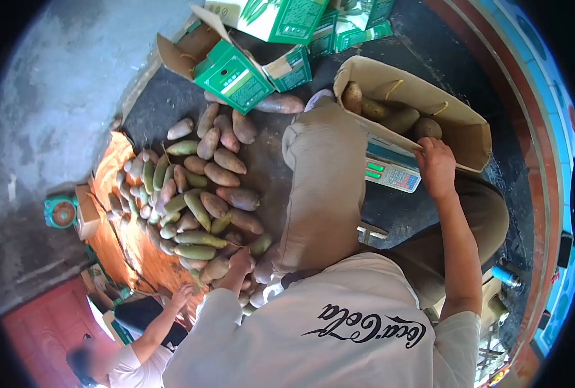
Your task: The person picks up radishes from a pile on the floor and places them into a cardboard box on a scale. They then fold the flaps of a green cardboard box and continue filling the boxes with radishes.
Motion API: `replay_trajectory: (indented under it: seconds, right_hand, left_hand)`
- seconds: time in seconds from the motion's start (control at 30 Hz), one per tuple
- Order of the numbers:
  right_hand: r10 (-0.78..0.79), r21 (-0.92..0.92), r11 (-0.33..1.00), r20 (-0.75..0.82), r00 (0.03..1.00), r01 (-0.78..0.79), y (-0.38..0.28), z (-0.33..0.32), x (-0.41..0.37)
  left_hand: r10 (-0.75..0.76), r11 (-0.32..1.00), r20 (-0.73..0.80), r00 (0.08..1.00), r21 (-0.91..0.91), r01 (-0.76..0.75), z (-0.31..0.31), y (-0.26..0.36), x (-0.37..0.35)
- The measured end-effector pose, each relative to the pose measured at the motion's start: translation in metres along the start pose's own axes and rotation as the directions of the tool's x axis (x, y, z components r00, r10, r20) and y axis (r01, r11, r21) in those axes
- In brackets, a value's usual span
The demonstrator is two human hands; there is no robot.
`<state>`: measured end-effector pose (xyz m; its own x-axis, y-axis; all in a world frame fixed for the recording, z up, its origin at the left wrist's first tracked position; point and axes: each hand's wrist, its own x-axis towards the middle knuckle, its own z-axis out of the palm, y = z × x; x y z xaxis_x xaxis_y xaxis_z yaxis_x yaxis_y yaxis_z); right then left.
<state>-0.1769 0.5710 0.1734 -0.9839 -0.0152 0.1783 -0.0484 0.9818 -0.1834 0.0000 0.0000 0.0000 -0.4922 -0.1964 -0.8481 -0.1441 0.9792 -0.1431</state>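
My left hand (241,262) is down at the near edge of a heap of oblong brown and green gourds (221,174). Its fingers look closed on a gourd there, though the hand hides most of it. My right hand (437,161) has its fingers curled over the near rim of a long open cardboard box (470,139). Several brown gourds (401,119) lie in the box's left and middle part, some with yellowish stems. Beneath the box sits a digital scale (391,176) with green displays and a keypad.
Green-and-white printed cartons (236,77) stand beyond the heap, one with its flaps up. An orange sheet (116,246) lies under part of the heap. Another person (142,352) reaches in at the lower left. A small teal fan (61,211) is by the wall.
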Motion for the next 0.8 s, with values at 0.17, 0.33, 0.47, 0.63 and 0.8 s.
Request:
replay_trajectory:
  seconds: [0.17, 0.33, 0.47, 0.63, 0.8]
  right_hand:
    - [-0.029, 0.005, 1.0, -0.062, 0.998, 0.029, 0.006, -0.004, -0.001]
    - [-0.008, -0.016, 1.0, -0.029, 1.0, 0.007, 0.006, -0.004, -0.005]
    - [-0.001, -0.036, 0.999, -0.018, 1.0, 0.0, 0.004, -0.006, -0.007]
    - [-0.007, -0.045, 0.999, -0.024, 1.0, 0.005, 0.006, -0.003, -0.009]
    - [-0.02, -0.062, 0.998, -0.059, 0.998, 0.017, 0.008, 0.001, -0.01]
  left_hand:
    - [0.103, 0.952, -0.317, 0.943, -0.244, -0.186, -0.066, -0.001, -0.016]
    - [-0.015, 0.88, -0.717, 0.697, -0.341, -0.331, -0.179, 0.046, -0.052]
    - [0.005, 0.725, -0.944, 0.329, -0.223, -0.652, -0.285, 0.116, -0.109]
    - [0.093, 0.458, -0.996, 0.014, 0.03, -0.889, -0.377, 0.205, -0.158]
    - [0.394, 0.257, -0.918, 0.037, 0.071, -0.964, -0.406, 0.309, -0.171]
